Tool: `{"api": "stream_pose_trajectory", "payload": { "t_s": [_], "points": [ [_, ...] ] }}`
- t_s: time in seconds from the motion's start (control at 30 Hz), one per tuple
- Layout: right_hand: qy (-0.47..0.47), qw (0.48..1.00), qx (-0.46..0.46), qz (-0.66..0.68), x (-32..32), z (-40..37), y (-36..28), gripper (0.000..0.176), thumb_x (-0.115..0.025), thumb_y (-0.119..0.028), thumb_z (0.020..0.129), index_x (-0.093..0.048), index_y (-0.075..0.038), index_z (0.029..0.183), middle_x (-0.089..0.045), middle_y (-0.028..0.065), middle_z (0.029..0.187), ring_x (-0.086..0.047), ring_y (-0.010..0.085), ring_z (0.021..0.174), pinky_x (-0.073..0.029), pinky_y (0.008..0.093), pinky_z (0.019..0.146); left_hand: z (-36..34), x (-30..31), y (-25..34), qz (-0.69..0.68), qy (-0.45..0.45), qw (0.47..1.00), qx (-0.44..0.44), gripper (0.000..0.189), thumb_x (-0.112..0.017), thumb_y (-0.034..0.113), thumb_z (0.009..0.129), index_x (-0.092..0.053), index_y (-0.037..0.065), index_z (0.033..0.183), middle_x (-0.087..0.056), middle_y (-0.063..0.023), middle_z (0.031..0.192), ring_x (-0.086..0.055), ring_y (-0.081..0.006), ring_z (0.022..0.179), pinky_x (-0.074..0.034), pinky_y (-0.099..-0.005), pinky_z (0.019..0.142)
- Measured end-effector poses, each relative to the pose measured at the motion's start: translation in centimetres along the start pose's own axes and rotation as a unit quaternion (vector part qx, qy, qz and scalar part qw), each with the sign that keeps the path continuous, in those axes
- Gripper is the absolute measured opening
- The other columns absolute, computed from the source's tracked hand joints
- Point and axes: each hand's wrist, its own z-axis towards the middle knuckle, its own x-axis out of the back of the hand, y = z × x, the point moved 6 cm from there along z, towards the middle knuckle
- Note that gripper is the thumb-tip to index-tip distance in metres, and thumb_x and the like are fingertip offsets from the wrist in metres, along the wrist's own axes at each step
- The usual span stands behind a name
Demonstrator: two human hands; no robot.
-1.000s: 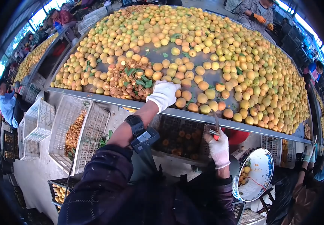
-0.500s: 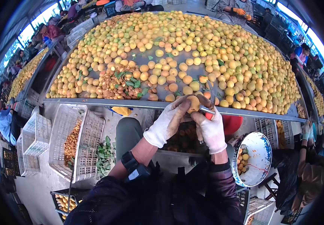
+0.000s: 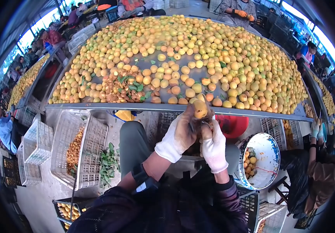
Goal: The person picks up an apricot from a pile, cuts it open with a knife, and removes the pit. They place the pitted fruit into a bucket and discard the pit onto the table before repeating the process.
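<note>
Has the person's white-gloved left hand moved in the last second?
Yes. The white-gloved left hand pulled back from above the grey metal table edge to below it, holding a round orange apricot.

gloved left hand (image 3: 179, 134), right hand (image 3: 213, 145) pinch apricot (image 3: 200, 109) below table (image 3: 97, 106).

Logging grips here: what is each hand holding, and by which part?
The left hand grips an apricot by its lower half. The right hand is curled just below it; what it holds cannot be told.
</note>
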Motion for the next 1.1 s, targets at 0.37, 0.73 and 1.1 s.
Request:
{"api": "stream_pose_trajectory", "payload": {
  "t_s": [0.37,0.73,1.1],
  "points": [
    [-0.05,0.874,-0.19,0.444,0.9,1.5,0.1,0.029,-0.056,-0.029,0.093,-0.052,-0.006,0.076,-0.049,0.0035,0.053,-0.045,0.0124,0.039,-0.033,0.0238,0.036,-1.4,-1.5,1.5,0.334,0.017,0.932,-0.142,0.062,-0.057,0.046,0.091,-0.045,0.002,0.132,-0.051,-0.0071,0.128,-0.046,-0.0164,0.121,-0.037,-0.0305,0.102],
    [0.001,0.997,-0.05,0.058,1.7,0.1,0.0,0.026,-0.051,-0.023,0.095,-0.051,0.001,0.102,-0.055,0.0071,0.066,-0.055,0.0176,0.052,-0.042,0.0278,0.049,-0.4,1.0,0.5,0.038,0.017,0.997,-0.063,0.047,-0.064,0.038,0.088,-0.052,0.009,0.124,-0.061,-0.0033,0.114,-0.057,-0.0151,0.107,-0.045,-0.0337,0.091],
    [0.007,0.992,0.053,-0.116,0.8,-0.2,-1.5,0.025,-0.053,-0.02,0.095,-0.051,0.003,0.106,-0.062,0.022,0.08,-0.065,0.0363,0.075,-0.048,0.034,0.061,-1.1,-0.1,-1.2,0.046,0.027,0.998,-0.029,0.05,-0.059,0.046,0.087,-0.055,0.007,0.118,-0.061,-0.0053,0.111,-0.057,-0.0178,0.105,-0.046,-0.0323,0.092]
  ]
}}
